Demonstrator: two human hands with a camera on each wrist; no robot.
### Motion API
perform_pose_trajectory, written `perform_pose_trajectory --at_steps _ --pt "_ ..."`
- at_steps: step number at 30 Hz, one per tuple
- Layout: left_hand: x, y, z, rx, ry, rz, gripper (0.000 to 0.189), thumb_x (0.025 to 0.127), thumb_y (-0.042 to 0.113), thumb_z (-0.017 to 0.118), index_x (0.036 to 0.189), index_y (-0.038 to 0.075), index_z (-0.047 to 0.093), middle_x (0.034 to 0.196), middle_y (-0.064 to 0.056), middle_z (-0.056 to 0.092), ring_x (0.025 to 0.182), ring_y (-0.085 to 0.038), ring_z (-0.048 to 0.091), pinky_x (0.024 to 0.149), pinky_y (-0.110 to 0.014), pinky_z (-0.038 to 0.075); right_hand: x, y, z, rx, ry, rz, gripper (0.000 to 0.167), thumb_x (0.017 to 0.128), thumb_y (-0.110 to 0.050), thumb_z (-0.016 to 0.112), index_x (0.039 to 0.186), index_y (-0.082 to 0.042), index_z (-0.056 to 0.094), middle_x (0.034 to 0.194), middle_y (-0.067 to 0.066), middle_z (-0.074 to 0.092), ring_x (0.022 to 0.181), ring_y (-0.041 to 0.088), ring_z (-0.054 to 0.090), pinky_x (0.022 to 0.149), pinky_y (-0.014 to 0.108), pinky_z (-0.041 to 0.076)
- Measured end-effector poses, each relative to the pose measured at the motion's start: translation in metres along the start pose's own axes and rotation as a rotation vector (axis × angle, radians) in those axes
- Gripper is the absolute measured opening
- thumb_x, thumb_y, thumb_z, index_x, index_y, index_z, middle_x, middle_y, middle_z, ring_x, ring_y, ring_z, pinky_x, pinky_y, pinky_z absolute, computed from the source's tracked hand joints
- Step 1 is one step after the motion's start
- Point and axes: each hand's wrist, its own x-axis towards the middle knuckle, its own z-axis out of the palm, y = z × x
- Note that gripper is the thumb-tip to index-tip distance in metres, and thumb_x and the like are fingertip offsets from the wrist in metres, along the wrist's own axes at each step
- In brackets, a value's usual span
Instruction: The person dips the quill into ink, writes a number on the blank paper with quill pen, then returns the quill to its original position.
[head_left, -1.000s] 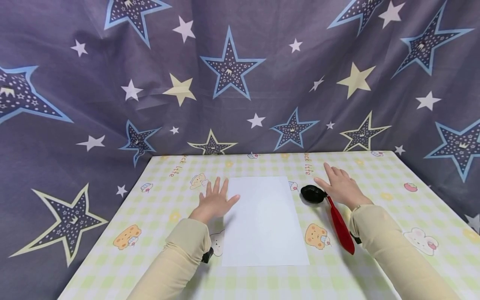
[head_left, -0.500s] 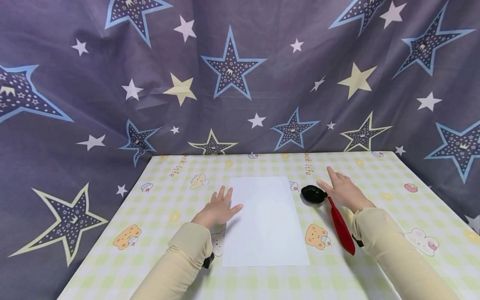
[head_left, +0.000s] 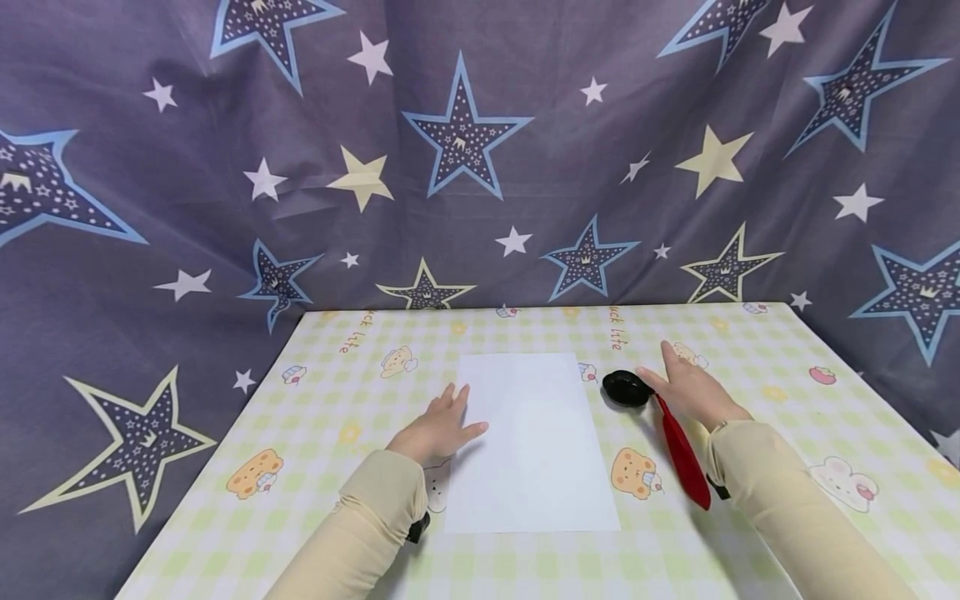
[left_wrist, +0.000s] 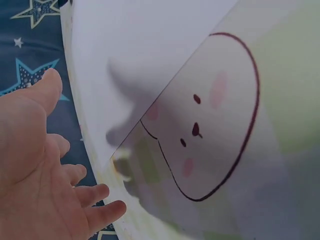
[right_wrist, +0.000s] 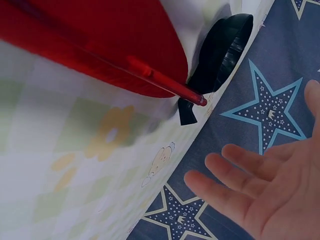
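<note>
A blank white sheet of paper [head_left: 532, 450] lies flat on the table in the head view. My left hand [head_left: 435, 427] is at the sheet's left edge, fingers extended and thumb over the paper; the left wrist view shows this hand [left_wrist: 40, 175] raised above its shadow, holding nothing. To the sheet's right is a red feather-shaped pen [head_left: 681, 454] slanting from a black rounded base [head_left: 627, 388]. Just right of the base, my right hand [head_left: 697, 392] holds nothing. In the right wrist view its fingers [right_wrist: 220, 192] are apart from the red pen [right_wrist: 150, 75].
The table [head_left: 262, 550] has a pale green checked cover with printed cartoon animals and cakes. Behind it hangs a dark grey-blue curtain [head_left: 480, 225] with stars. Black wrist devices show beneath both sleeves.
My left hand has come slightly nearer and to the right, turning more onto its side. My right hand has shifted a little to the right and nearer. Paper and pen stay put.
</note>
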Motion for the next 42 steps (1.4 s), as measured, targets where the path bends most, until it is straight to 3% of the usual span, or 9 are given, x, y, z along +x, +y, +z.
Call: perform_pose_trajectory --at_steps 6,16,24,31,37,42 --pt "-0.001 -0.001 0.005 0.010 -0.003 0.005 0.074 0.094 0.044 0.046 0.147 0.004 0.014 0.151 -0.020 0.006 0.135 -0.040 0.010 0.105 -0.055 0.018 0.000 0.003 0.003 -0.009 -0.009 0.010 0.092 0.092 -0.061 0.031 0.142 0.011 0.002 0.138 0.038 0.021 0.125 0.051 0.023 0.101 0.059 0.020" --pt "-0.002 0.002 0.015 0.056 -0.008 0.014 0.073 0.093 0.042 0.050 0.146 0.003 0.019 0.150 -0.021 0.009 0.134 -0.041 0.012 0.105 -0.053 0.019 -0.003 0.005 0.007 -0.037 -0.013 0.026 0.084 0.095 -0.051 0.038 0.136 0.020 0.018 0.133 0.040 0.029 0.119 0.052 0.033 0.097 0.059 0.029" --pt "-0.003 0.004 0.018 0.056 -0.005 0.036 0.075 0.090 0.038 0.056 0.146 0.002 0.020 0.150 -0.021 0.011 0.135 -0.040 0.012 0.107 -0.050 0.018 -0.004 0.009 0.010 -0.083 -0.023 0.062 0.069 0.095 -0.041 0.043 0.121 0.022 0.037 0.108 0.038 0.051 0.096 0.048 0.053 0.080 0.054 0.044" --pt "-0.006 0.006 0.018 0.054 -0.005 0.041 0.075 0.090 0.036 0.058 0.146 0.003 0.022 0.150 -0.021 0.013 0.135 -0.040 0.013 0.107 -0.049 0.018 -0.005 0.013 0.013 -0.102 -0.048 0.065 0.064 0.094 -0.038 0.047 0.116 0.021 0.043 0.108 0.037 0.052 0.095 0.046 0.054 0.079 0.052 0.045" --pt "-0.008 0.008 0.018 0.044 -0.009 0.037 0.073 0.090 0.034 0.059 0.145 0.003 0.023 0.149 -0.021 0.014 0.135 -0.039 0.013 0.107 -0.048 0.018 -0.005 0.012 0.015 -0.112 -0.062 0.077 0.052 0.092 -0.033 0.052 0.108 0.017 0.049 0.090 0.025 0.057 0.074 0.030 0.054 0.065 0.043 0.045" --pt "-0.008 0.009 0.019 0.058 -0.002 0.046 0.072 0.088 0.033 0.061 0.144 0.002 0.027 0.149 -0.021 0.017 0.135 -0.038 0.014 0.107 -0.048 0.020 -0.004 0.013 0.018 -0.123 -0.089 0.096 0.043 0.091 -0.030 0.054 0.101 0.011 0.051 0.079 0.014 0.054 0.068 0.025 0.051 0.060 0.038 0.043"
